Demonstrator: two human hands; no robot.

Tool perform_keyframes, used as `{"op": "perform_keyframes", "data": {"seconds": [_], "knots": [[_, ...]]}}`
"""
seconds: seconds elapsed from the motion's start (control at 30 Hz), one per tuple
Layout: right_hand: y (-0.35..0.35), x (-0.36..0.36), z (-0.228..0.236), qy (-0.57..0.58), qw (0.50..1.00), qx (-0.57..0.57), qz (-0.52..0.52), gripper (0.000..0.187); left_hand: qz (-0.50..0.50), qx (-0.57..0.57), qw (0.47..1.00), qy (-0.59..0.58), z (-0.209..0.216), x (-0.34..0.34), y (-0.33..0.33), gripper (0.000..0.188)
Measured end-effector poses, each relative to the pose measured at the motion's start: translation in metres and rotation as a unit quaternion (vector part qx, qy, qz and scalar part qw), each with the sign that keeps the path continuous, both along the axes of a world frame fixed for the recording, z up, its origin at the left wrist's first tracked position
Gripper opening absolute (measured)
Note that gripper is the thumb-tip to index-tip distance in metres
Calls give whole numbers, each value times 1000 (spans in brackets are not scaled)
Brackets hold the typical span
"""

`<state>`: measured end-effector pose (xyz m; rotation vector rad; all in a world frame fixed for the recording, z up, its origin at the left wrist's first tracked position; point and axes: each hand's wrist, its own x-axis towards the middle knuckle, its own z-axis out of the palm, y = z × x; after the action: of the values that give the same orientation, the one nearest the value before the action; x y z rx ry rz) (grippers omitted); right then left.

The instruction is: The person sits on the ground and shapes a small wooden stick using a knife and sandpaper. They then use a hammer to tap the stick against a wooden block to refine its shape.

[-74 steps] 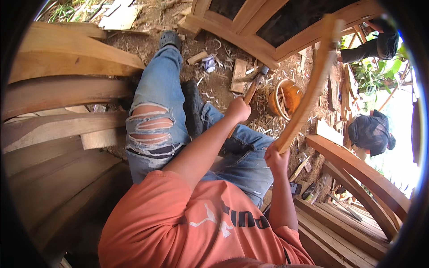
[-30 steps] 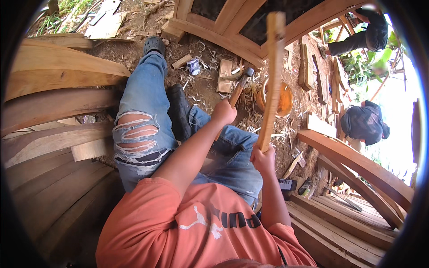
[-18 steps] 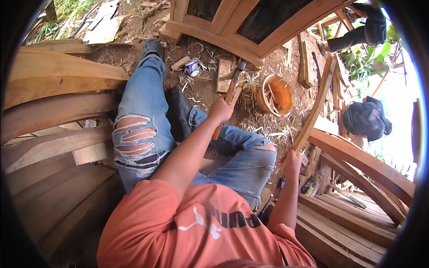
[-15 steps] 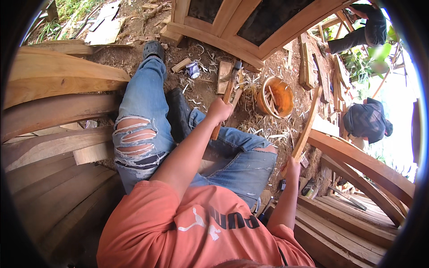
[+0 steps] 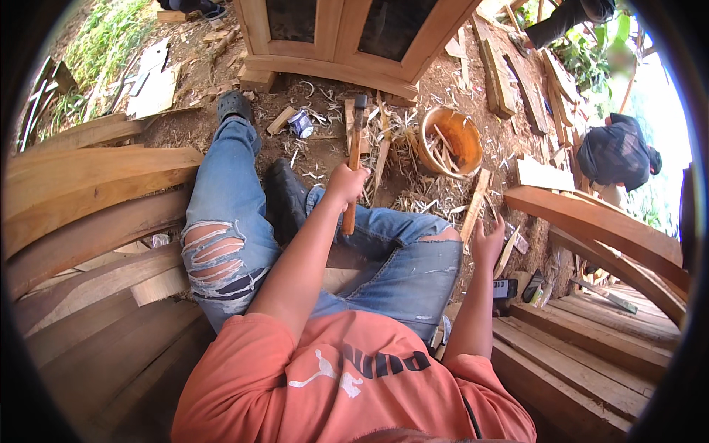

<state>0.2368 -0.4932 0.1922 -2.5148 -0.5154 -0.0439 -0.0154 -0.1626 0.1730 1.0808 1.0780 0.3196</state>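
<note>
My left hand (image 5: 346, 184) is closed round the wooden handle of a hammer (image 5: 354, 148), held above my bent leg with its dark head pointing away from me. Off to the right, my right hand (image 5: 487, 242) has its fingers apart and holds nothing. Just beyond its fingertips, a narrow wooden strip (image 5: 476, 203) lies on the ground beside my knee. A short pale wood piece (image 5: 508, 252) is close to the hand's right side.
An orange bucket (image 5: 430, 140) with wood scraps in it stands ahead. A panelled wooden frame (image 5: 332, 66) rises at the far side. Curved timbers (image 5: 103, 173) are stacked left, more beams (image 5: 591, 221) right. A phone (image 5: 505, 289) lies by my right forearm. Another person (image 5: 619, 151) bends at the right.
My right hand has let go of the wooden strip it held raised and now is open. The hammer in my left hand has swung more upright in view. My view has shifted slightly.
</note>
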Motion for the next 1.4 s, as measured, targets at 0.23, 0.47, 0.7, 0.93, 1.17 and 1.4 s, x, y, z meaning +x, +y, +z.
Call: {"op": "perform_keyframes", "data": {"seconds": [0.23, 0.47, 0.7, 0.93, 1.17, 1.4], "knots": [[155, -49, -3, 174, 955, 63, 233, 31, -24, -32, 999, -26, 0, 8, 3, 15], [294, -101, 16, 214, 935, 127, 253, 44, -31, -19, 999, -26, 13, 3, 11, 14], [341, -77, 25, 85, 935, 24, 345, 59, -27, -44, 998, -43, 6, 6, 24, 12], [335, -92, 11, 265, 922, 117, 255, 47, 11, -77, 994, -80, 15, 7, 32, 11], [209, -180, -44, 468, 798, 282, 256, 70, 9, -74, 993, -88, -11, 16, 10, 24], [188, -173, 13, 397, 872, 133, 254, 67, -76, 67, 995, -13, -1, 24, -1, 40]]}}
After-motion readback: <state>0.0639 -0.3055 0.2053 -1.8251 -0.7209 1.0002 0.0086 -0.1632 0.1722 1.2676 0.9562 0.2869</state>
